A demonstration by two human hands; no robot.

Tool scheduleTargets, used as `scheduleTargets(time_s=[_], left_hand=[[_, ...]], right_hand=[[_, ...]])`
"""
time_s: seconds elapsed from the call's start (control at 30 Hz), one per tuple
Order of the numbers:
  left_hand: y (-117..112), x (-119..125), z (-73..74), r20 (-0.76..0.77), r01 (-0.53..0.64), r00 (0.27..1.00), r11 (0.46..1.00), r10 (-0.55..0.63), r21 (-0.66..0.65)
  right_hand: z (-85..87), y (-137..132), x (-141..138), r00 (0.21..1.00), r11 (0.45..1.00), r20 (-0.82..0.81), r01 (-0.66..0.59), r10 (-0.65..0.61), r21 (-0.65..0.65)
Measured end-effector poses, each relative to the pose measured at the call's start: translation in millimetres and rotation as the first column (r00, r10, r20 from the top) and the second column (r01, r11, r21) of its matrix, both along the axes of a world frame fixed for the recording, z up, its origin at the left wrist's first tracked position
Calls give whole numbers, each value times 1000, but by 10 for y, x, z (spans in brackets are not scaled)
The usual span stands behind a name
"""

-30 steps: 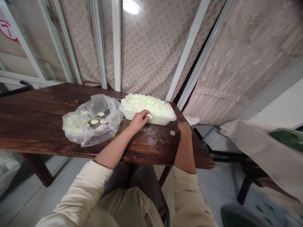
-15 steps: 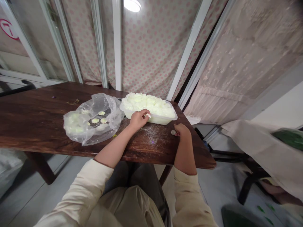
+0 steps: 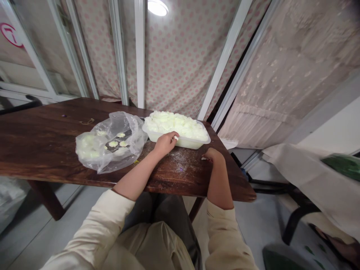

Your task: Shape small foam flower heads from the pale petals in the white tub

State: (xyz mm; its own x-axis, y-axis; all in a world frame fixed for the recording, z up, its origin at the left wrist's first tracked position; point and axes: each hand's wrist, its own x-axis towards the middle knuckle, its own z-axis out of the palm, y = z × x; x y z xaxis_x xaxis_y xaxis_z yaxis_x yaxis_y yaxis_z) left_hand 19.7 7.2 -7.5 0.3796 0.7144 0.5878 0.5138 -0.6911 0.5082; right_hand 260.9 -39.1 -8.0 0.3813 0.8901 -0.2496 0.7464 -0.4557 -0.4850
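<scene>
Two white bits pinched: left hand at tub, right hand near.

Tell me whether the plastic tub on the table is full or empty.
Full: a pale, fluffy mass heaps up above the rim of the plastic tub along its whole length.

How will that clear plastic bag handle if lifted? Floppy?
Very floppy, I'd expect: the thin clear plastic bag lies in loose creases with no shape of its own. The pale lumps inside look soft and probably light, so they may slide about. Its smooth film may also slip on the wooden table.
</scene>
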Motion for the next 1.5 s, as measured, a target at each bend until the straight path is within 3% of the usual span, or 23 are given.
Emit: scheduleTargets(time_s=[0.13,0.2,0.3,0.33,0.4,0.47,0.53,0.63,0.8,0.93,1.13,1.5], left_hand=[[-1,4,2,-10,26,1000,999,-26,23],[8,4,-3,-14,45,999,998,-44,45],[32,-4,-16,-21,62,998,995,-61,78],[41,-8,-21,-17,60,998,995,-59,81],[54,-17,-27,0,55,998,995,-55,81],[59,-21,-30,17,55,998,996,-57,73],[56,-20,-30,9,68,998,996,-69,58],[45,-13,-26,-32,90,996,995,-89,37],[45,-5,-20,-47,91,995,995,-90,38],[50,-3,-21,-48,99,994,994,-98,35],[48,-3,-38,-109,164,981,986,-158,43],[42,-11,-48,-195,196,963,980,-189,19]], right_hand=[[47,-2,-101,994,990,-81,-63,74,128],[81,-14,-189,960,969,-193,-171,205,180],[140,-45,-326,765,863,-398,-441,506,247],[157,-51,-362,702,823,-431,-484,568,296],[176,-44,-406,667,778,-417,-443,618,445],[172,-9,-418,744,736,-333,-302,580,606],[152,41,-410,869,677,-187,-204,458,708],[121,97,-400,972,633,77,-204,223,747],[94,112,-428,954,668,301,-216,-13,712],[50,149,-414,899,642,437,-320,-26,696],[20,186,-381,792,703,610,-433,-2,564],[-11,181,-457,793,785,609,-367,-17,500]])
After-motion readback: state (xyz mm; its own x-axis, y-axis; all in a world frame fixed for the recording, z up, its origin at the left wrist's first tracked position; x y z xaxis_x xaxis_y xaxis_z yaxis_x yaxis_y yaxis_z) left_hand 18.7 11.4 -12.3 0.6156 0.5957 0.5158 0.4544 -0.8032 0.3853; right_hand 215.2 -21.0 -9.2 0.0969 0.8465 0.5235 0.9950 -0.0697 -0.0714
